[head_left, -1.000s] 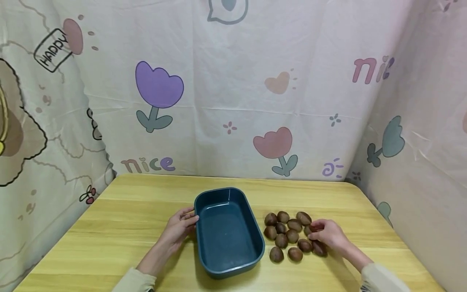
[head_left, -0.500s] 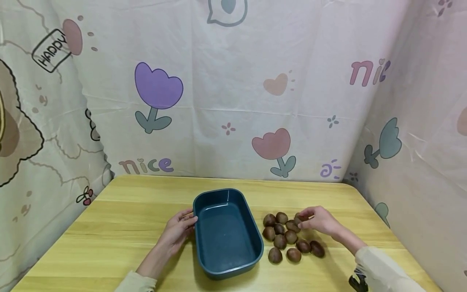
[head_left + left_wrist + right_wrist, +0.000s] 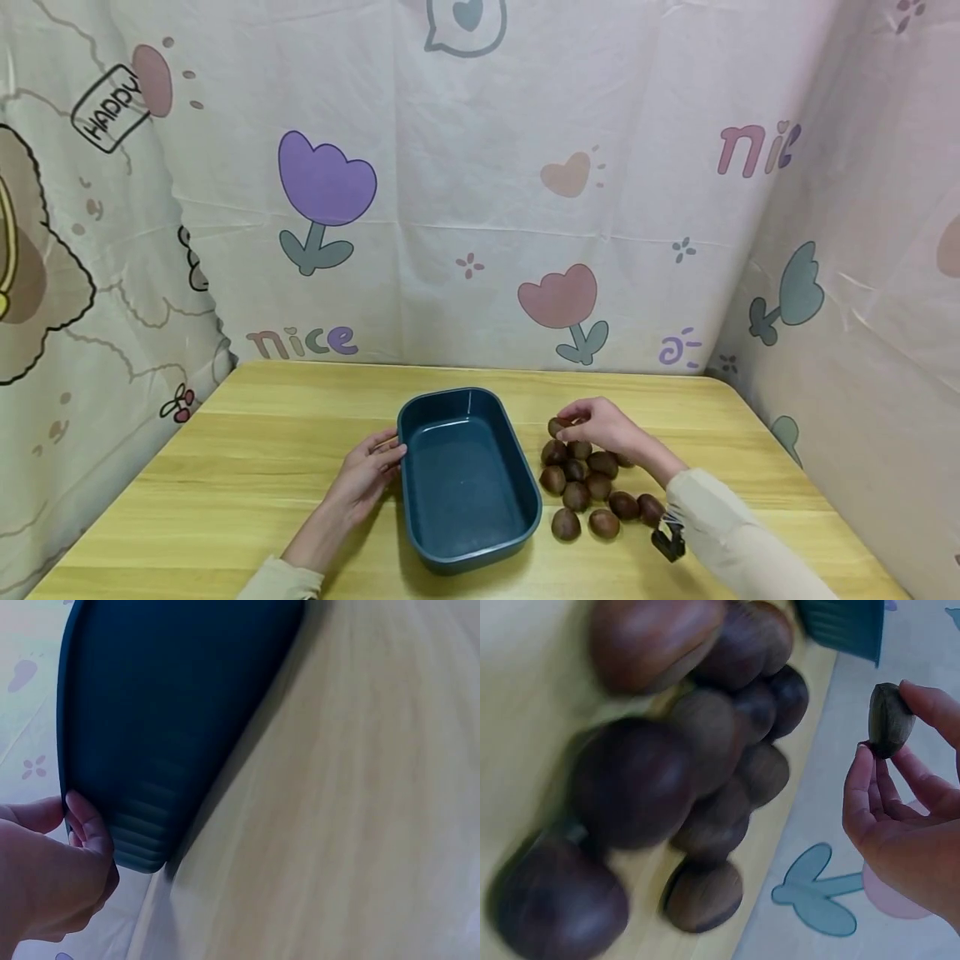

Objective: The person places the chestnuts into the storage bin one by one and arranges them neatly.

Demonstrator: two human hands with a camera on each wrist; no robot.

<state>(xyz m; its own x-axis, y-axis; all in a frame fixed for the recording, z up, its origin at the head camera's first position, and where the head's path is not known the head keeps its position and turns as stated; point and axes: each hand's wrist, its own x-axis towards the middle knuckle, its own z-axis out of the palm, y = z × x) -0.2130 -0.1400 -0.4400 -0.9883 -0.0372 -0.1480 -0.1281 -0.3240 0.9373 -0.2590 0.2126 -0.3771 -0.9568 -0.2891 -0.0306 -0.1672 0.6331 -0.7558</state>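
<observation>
A deep blue-green rectangular dish (image 3: 465,487) stands on the table, its inside bare. My left hand (image 3: 363,475) pinches its left rim between thumb and fingers, which the left wrist view shows from below the rim, with the thumb (image 3: 37,814) on one side. Right of the dish lies a cluster of brown chestnuts (image 3: 576,497). Above the cluster's far edge my right hand (image 3: 603,427) holds one chestnut (image 3: 889,720) between thumb and fingertips. In the right wrist view that chestnut is apart from the others.
The wooden table (image 3: 300,417) reaches back to a patterned cloth (image 3: 450,167) that also hangs at both sides. A black strap piece (image 3: 669,540) hangs from the right sleeve (image 3: 731,525), close to the nearest chestnuts.
My right hand has moved left from the cluster's right side to its far edge, bringing a chestnut with it. My left hand and the dish stay in place.
</observation>
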